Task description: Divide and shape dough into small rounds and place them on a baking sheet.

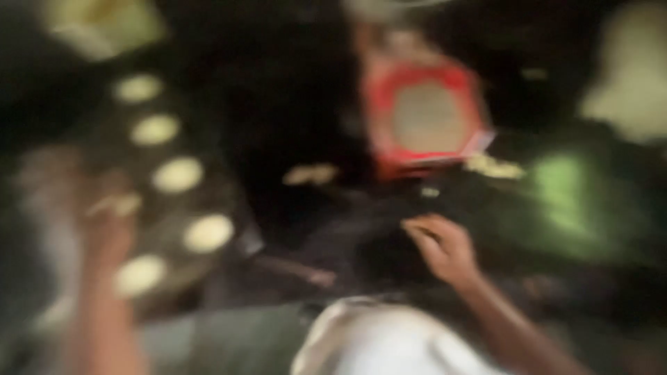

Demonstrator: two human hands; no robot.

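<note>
Though blur hides both grips, the right hand (441, 246) curls near pale round discs (177, 173).

pale round dough discs (178, 173), rowed on dark tray (229, 191)

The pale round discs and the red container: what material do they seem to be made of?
The frame is badly blurred, so only guesses. Pale round discs: soft, matte, dough-like, by their creamy, even colour. Red container: possibly plastic or cardboard, with flat bright red rim; cannot tell which. Right hand hovers near neither.
</note>
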